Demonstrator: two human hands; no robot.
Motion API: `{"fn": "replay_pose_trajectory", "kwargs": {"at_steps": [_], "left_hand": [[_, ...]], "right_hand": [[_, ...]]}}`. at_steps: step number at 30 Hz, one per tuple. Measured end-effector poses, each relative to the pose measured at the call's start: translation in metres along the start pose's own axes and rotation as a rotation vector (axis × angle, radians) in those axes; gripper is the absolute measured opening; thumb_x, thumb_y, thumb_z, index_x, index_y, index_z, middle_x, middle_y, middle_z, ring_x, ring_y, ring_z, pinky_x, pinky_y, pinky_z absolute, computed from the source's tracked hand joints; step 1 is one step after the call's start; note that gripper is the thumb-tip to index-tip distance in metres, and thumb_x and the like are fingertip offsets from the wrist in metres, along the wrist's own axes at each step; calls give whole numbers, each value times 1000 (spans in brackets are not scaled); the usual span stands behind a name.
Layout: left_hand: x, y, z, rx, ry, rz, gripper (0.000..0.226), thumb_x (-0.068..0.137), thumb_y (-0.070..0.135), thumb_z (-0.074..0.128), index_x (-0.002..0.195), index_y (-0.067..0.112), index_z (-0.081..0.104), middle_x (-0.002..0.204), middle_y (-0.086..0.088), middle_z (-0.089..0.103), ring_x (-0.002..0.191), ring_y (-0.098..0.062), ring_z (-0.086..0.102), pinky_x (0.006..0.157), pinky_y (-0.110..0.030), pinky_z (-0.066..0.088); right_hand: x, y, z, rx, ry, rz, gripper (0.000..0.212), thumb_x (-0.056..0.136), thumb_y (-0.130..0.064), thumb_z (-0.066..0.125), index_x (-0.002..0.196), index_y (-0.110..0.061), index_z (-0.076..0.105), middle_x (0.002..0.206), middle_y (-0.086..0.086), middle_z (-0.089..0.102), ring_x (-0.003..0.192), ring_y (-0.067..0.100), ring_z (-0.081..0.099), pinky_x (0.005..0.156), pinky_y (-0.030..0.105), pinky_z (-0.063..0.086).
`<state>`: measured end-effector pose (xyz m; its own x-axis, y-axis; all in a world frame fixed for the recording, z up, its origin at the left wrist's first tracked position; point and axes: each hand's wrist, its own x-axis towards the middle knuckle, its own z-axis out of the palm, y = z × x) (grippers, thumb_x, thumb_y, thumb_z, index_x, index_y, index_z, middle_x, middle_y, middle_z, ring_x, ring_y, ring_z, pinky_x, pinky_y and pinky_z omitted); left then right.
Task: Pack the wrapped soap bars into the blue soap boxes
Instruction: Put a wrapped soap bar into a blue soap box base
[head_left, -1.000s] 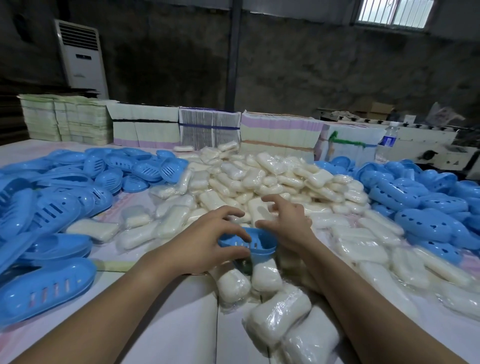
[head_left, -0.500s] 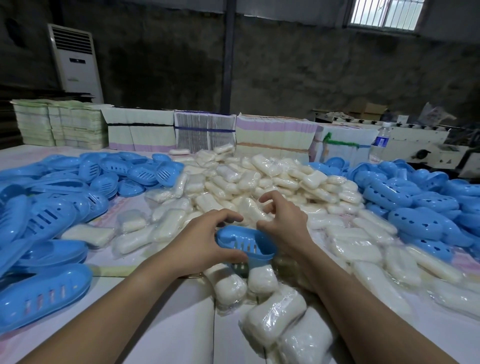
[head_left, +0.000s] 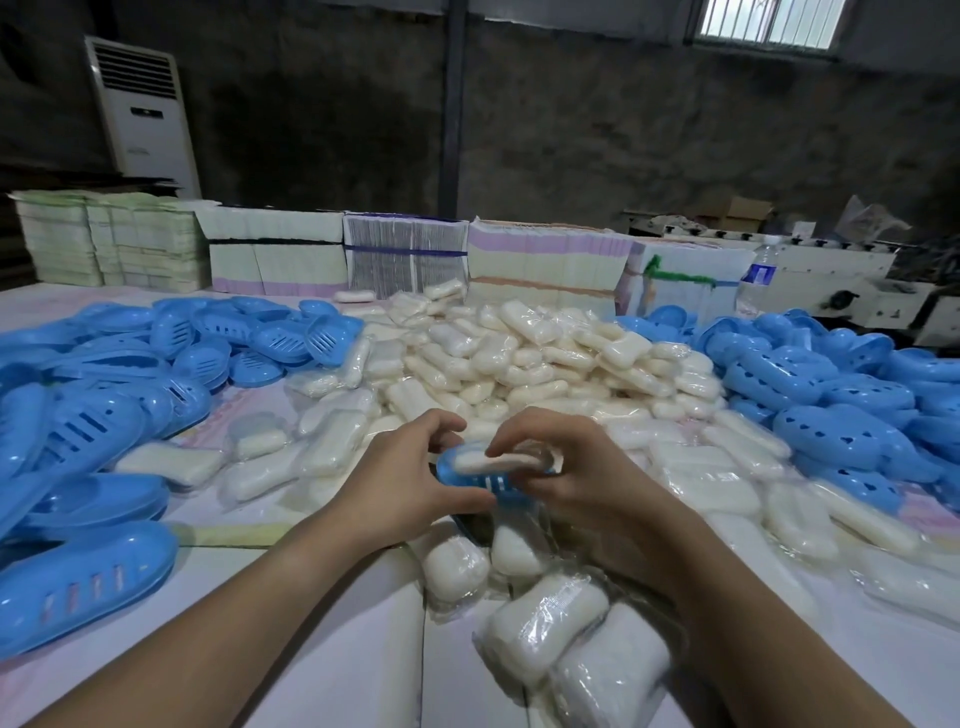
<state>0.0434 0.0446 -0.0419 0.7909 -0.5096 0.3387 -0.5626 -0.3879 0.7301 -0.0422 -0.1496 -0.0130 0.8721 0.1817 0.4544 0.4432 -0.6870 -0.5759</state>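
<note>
A blue slotted soap box half (head_left: 485, 482) is held just above the table's middle. My left hand (head_left: 410, 478) grips its left end, thumb underneath. My right hand (head_left: 582, 467) is closed on a white wrapped soap bar (head_left: 496, 460) that lies partly inside the box half. Behind them rises a big heap of wrapped soap bars (head_left: 519, 358). More wrapped bars (head_left: 540, 623) lie in front of my hands.
Blue box halves with slots (head_left: 88, 415) are piled on the left, closed blue boxes (head_left: 841, 415) on the right. Bundled flat cartons (head_left: 405, 254) line the table's far edge. A water bottle (head_left: 761, 275) stands at the back right and an air conditioner (head_left: 143, 114) at the back left.
My right hand has brought a wrapped bar from the heap into the blue box half. The left hand kept hold of the box half, which is tilted more toward me.
</note>
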Motion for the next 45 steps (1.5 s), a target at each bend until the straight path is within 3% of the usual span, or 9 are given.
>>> {"fn": "replay_pose_trajectory", "kwargs": {"at_steps": [6, 9, 14, 21, 24, 32, 38, 42, 45], "left_hand": [[0, 1, -1, 5, 2, -11, 69, 50, 48, 93, 110, 39, 60, 102, 20, 64, 88, 14, 59, 71, -4, 47], [-1, 2, -1, 2, 7, -8, 67, 50, 47, 93, 108, 38, 61, 101, 21, 64, 89, 16, 58, 72, -5, 48], [-1, 3, 0, 20, 22, 3, 65, 50, 46, 94, 106, 37, 64, 100, 21, 65, 90, 11, 60, 78, -15, 54], [-2, 3, -1, 19, -1, 10, 66, 49, 48, 93, 107, 39, 62, 101, 23, 64, 93, 15, 57, 74, -7, 50], [-2, 3, -1, 5, -1, 1, 63, 49, 48, 92, 104, 40, 62, 100, 22, 65, 91, 15, 58, 72, -5, 49], [-2, 1, 2, -17, 12, -4, 52, 51, 41, 94, 94, 37, 65, 93, 21, 68, 86, 11, 62, 74, -13, 53], [-3, 2, 1, -6, 6, -5, 51, 54, 41, 94, 95, 37, 64, 95, 18, 69, 86, 7, 63, 75, -17, 54], [-3, 2, 0, -4, 0, -3, 48, 53, 43, 93, 90, 37, 62, 93, 17, 70, 83, 2, 66, 72, -19, 55], [-3, 1, 2, -9, 6, -9, 48, 53, 42, 94, 88, 36, 62, 93, 15, 70, 81, -3, 67, 72, -28, 58]], "right_hand": [[-2, 10, -16, 6, -39, 139, 33, 82, -6, 73, 110, -23, 71, 108, -15, 67, 106, 5, 60, 90, 25, 48], [-4, 19, -23, -69, -57, 266, 31, 76, -24, 82, 100, -40, 70, 98, -26, 64, 99, -2, 56, 79, 21, 42], [-1, 21, -12, -25, 23, 263, 30, 69, -27, 87, 83, -49, 72, 88, -16, 65, 93, 8, 60, 71, 22, 40], [-7, 16, -37, 99, 5, 295, 27, 77, -15, 81, 90, -38, 77, 104, -13, 72, 92, 0, 66, 72, 15, 48], [-11, 19, -34, 160, -10, 350, 25, 80, -9, 78, 85, -33, 79, 100, -6, 73, 69, -3, 65, 60, 15, 48], [-4, 21, -16, 160, 25, 371, 23, 80, -3, 77, 91, -24, 79, 91, -5, 75, 63, -9, 62, 53, 5, 42], [-7, 19, -18, 178, 61, 394, 15, 79, -9, 78, 92, -18, 80, 91, 3, 74, 55, 0, 61, 49, 11, 43], [-11, 21, -30, 179, -77, 356, 18, 81, -18, 77, 94, -31, 79, 104, 1, 71, 95, 15, 66, 83, 28, 53], [-11, 23, -25, 192, -47, 346, 20, 79, -9, 79, 94, -22, 80, 93, -7, 71, 85, 3, 65, 73, 16, 50]]}}
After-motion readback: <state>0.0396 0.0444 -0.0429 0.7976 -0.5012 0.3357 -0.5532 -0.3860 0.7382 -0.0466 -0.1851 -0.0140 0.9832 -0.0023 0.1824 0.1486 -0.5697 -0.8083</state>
